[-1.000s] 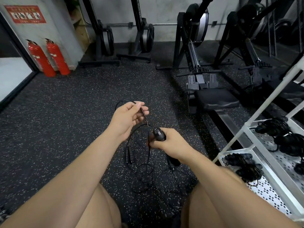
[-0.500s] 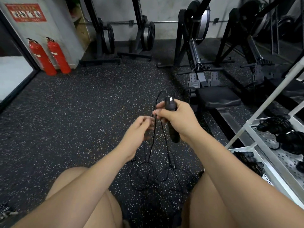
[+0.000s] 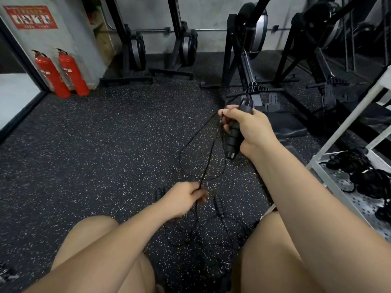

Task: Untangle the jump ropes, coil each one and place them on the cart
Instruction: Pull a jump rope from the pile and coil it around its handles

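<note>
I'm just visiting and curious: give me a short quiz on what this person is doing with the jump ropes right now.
1. True or false: the right hand grips a black jump-rope handle.
2. What does the left hand pinch? A) the thin cord B) a towel C) a water bottle
3. Fill in the blank: the coiled ropes at the right already lie on the white ____.

Key: 1 true; 2 A; 3 cart.
</note>
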Demonstrator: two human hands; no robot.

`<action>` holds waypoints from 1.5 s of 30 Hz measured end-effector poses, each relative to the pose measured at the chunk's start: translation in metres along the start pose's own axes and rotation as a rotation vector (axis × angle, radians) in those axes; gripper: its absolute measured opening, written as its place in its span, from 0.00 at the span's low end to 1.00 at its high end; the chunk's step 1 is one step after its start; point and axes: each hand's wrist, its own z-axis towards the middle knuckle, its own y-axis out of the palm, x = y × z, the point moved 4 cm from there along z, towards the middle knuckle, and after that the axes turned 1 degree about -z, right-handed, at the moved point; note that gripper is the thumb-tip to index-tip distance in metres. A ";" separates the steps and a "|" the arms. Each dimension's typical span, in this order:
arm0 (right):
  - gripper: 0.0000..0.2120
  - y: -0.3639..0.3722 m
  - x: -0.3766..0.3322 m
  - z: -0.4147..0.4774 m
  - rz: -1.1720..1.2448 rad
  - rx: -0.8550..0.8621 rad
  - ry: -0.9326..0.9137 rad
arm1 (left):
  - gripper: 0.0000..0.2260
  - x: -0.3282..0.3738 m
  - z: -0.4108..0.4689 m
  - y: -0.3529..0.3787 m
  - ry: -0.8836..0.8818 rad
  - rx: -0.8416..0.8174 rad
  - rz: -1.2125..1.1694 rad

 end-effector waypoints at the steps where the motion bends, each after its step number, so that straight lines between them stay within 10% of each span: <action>1: 0.08 -0.002 0.004 -0.001 -0.016 -0.008 0.008 | 0.09 0.001 0.001 -0.004 0.009 0.024 0.036; 22: 0.08 -0.002 0.142 -0.057 -0.789 -0.363 0.087 | 0.14 0.013 0.005 -0.061 0.012 0.418 -0.913; 30: 0.08 0.008 0.122 -0.061 -0.698 -0.406 0.032 | 0.18 0.004 0.008 -0.065 -0.039 0.484 -0.988; 38: 0.12 0.019 0.051 -0.037 -0.332 -0.263 0.027 | 0.34 0.018 -0.006 -0.015 -0.048 -0.045 -0.700; 45: 0.10 0.028 -0.003 -0.015 -0.115 -0.134 -0.026 | 0.19 0.027 -0.014 0.004 0.002 -0.153 -0.450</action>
